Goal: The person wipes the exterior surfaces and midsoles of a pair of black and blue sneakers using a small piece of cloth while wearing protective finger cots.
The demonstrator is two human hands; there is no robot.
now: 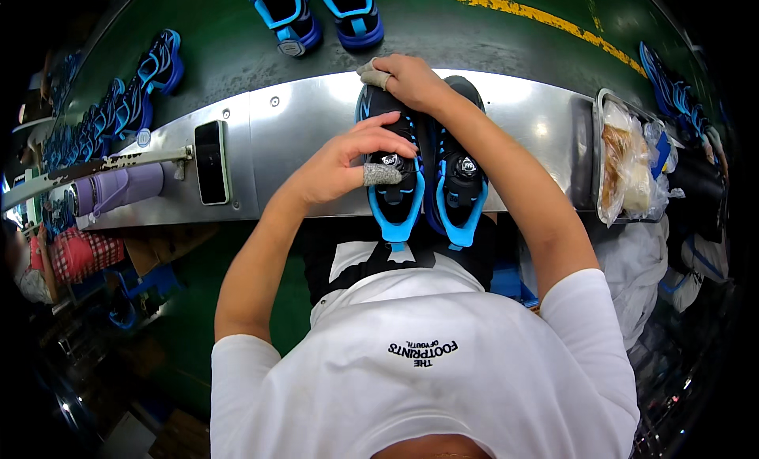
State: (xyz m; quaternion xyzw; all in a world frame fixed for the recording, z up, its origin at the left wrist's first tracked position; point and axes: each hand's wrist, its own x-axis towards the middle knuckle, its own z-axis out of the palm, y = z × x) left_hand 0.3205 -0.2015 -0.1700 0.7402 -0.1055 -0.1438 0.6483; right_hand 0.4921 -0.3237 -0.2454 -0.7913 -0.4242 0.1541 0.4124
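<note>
Two black and blue sneakers lie side by side on the metal bench, toes pointing away from me and heels at the near edge. Each has a round dial on its tongue. My left hand [340,165] curves over the left sneaker [378,102], fingers across its upper and the thumb beside its dial. The thumb wears a grey finger sleeve. Around that same shoe's toe, my right hand [413,81] is closed, with light sleeves on its fingertips. The right sneaker [454,149] rests beneath my right forearm, its toe partly visible beyond it.
A phone [211,162] and a purple rolled item [130,188] lie on the bench [292,135] at left. At right, a metal tray [598,151] holds plastic-wrapped packets. Beyond, a green surface [443,34] carries another sneaker pair [360,24] and more shoes at both sides.
</note>
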